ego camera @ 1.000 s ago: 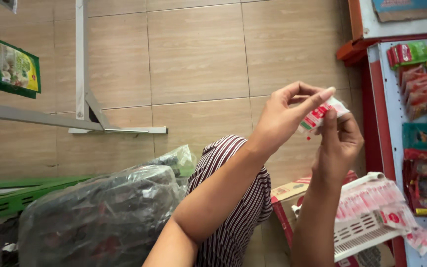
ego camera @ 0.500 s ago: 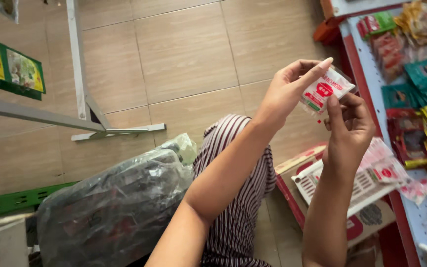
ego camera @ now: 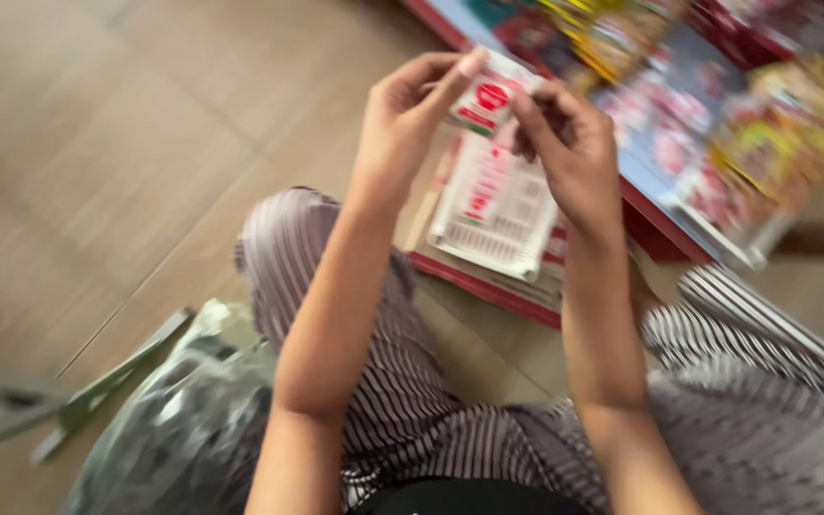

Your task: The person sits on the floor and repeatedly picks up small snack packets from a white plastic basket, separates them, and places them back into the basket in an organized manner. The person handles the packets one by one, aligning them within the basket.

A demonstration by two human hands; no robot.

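A small white packet with a red mark [ego camera: 488,97] is pinched between both hands, held up in front of me. My left hand [ego camera: 410,113] grips its left edge with thumb and forefinger. My right hand [ego camera: 569,143] holds its right side, fingers curled over the packet. Below the hands a white slotted basket [ego camera: 496,205] with red and white packets rests on a red-edged box [ego camera: 488,286]. The whole view is blurred.
My knees in striped trousers [ego camera: 402,401] frame the lower view. A dark plastic-wrapped bundle [ego camera: 169,429] lies at lower left on the tan tiled floor [ego camera: 126,162]. A low red-edged shelf of colourful packets [ego camera: 708,124] runs along the upper right.
The view has swung down and tilted, so the shelf now lies at the upper right. Both hands still hold the packet, now closer together above the white basket.
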